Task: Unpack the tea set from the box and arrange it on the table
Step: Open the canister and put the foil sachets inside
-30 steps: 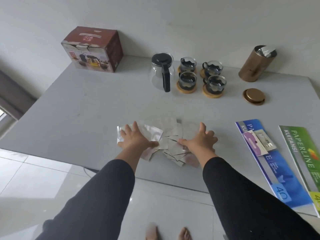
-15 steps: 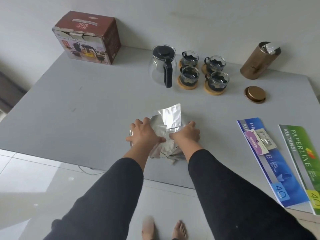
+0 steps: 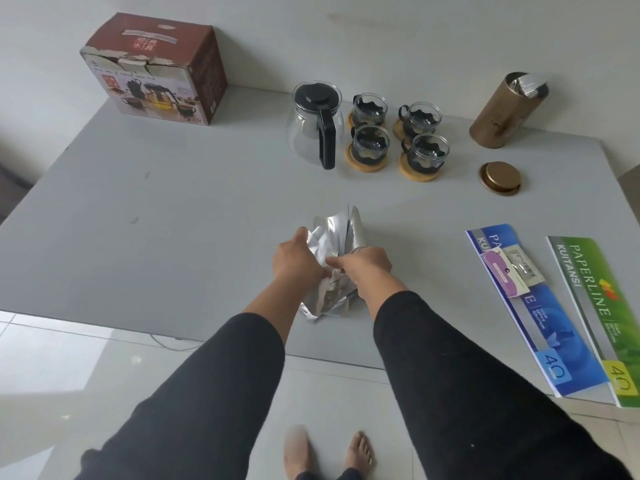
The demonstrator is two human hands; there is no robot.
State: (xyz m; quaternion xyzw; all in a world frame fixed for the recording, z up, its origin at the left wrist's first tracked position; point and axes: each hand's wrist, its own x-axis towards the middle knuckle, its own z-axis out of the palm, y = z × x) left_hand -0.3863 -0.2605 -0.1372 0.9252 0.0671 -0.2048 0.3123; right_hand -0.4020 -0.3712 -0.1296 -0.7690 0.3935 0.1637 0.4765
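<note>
box (image 3: pixel 156 69) at far left of table (image 3: pixel 138 220); teapot (image 3: pixel 317 124) mid-back, four cups (image 3: pixel 398 133) just right of it; canister (image 3: pixel 507 110) further right, lid (image 3: pixel 499 178) before it; foil packets (image 3: pixel 334 258) centre-front between both hands; two booklets (image 3: pixel 571 306) at right edge.

I read "PAPERLINE", "KUITANSI" and "40" on the green booklet (image 3: pixel 593 311); the blue booklet (image 3: pixel 540 327) shows "40" and partly covered letters; the box (image 3: pixel 156 69) print is too small for me

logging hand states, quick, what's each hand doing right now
Left hand: closed, gripping the bunch of silver foil packets.
Right hand: closed, gripping the same bunch from the other side.
</note>
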